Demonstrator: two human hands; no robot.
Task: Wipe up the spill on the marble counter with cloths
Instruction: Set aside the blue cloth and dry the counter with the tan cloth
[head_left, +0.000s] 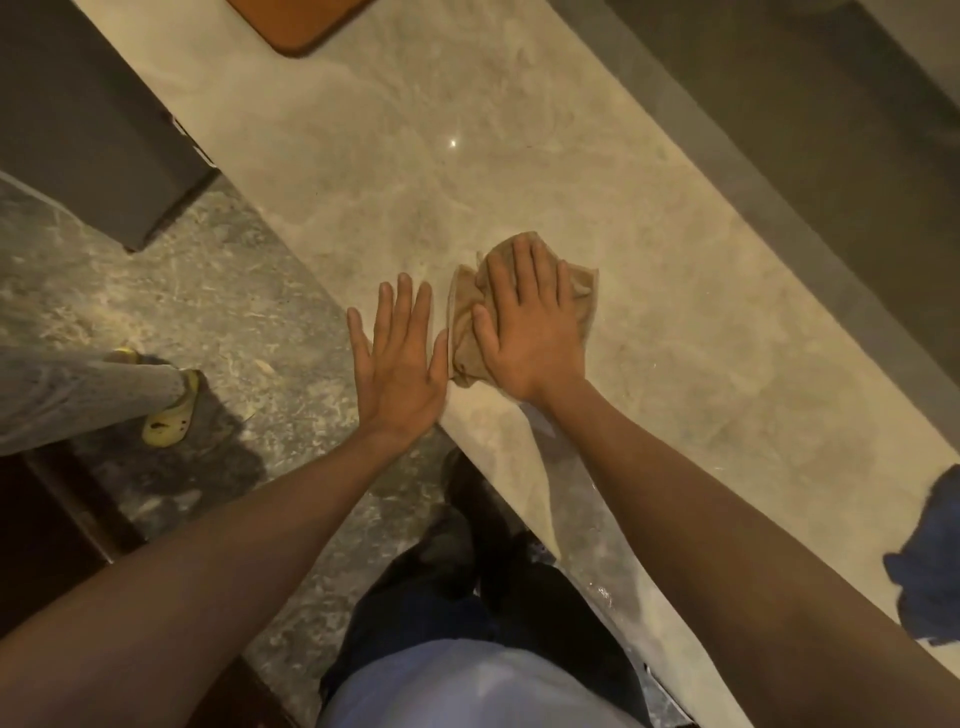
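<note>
Currently right hand (524, 332) lies flat on a crumpled tan cloth (467, 332), fingers straight and together, pressing it onto the marble counter (519, 171) just inside the counter's near edge. Left hand (397, 358) is spread flat, fingers straight and apart, at that same edge, just beside the cloth and holding nothing. Blue cloth (930, 566) sits bunched on the counter, well apart from the hands. Brown board (291, 21) at the far end. Another person's yellow shoe (171, 415) on the floor.
</note>
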